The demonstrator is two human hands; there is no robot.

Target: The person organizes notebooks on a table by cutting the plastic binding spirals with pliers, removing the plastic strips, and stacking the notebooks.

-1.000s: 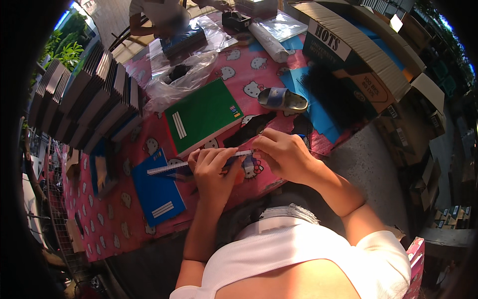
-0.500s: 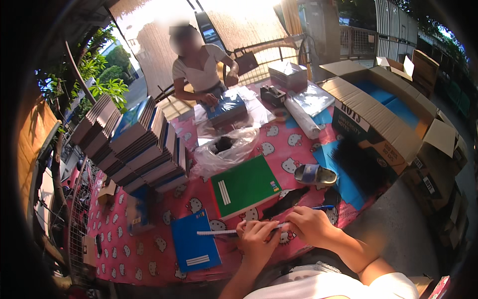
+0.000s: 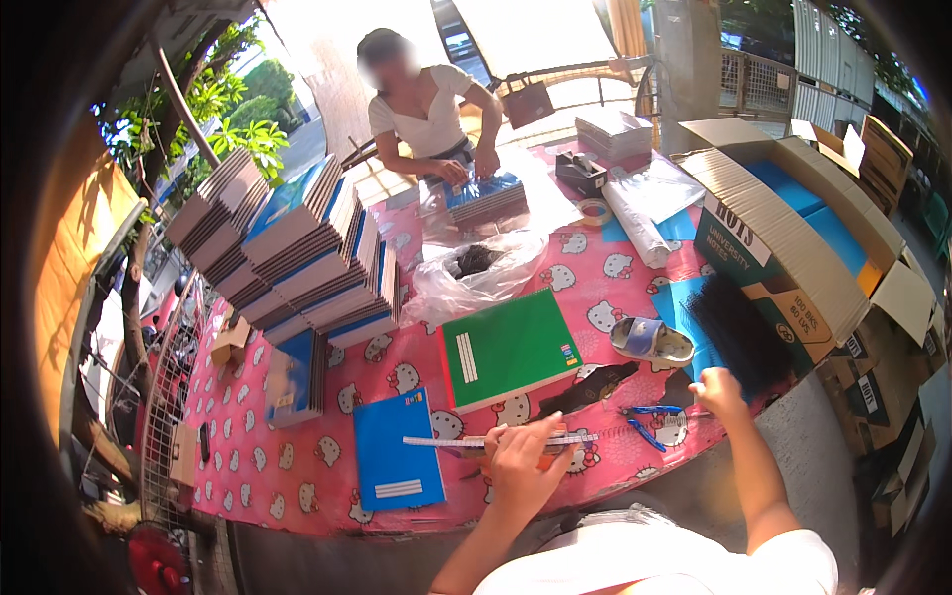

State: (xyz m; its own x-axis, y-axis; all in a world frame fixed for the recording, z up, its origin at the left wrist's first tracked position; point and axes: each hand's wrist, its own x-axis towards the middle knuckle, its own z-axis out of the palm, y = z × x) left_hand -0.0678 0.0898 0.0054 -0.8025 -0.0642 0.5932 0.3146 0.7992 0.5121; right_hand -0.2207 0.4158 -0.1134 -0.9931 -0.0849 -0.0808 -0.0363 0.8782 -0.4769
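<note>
The pink tablecloth looks like smooth, glossy plastic. The green notebook and blue notebook have 2 smooth card covers, while the held booklet shows a matt paper edge. Stacked notebooks present dull, finely ridged paper sides. The clear bag is crumpled, shiny plastic film; the roll gleams, also plastic-like. The carton is matt corrugated cardboard. A black bundle appears rough and bristly; the blue-handled tool looks like smooth plastic there.
</note>
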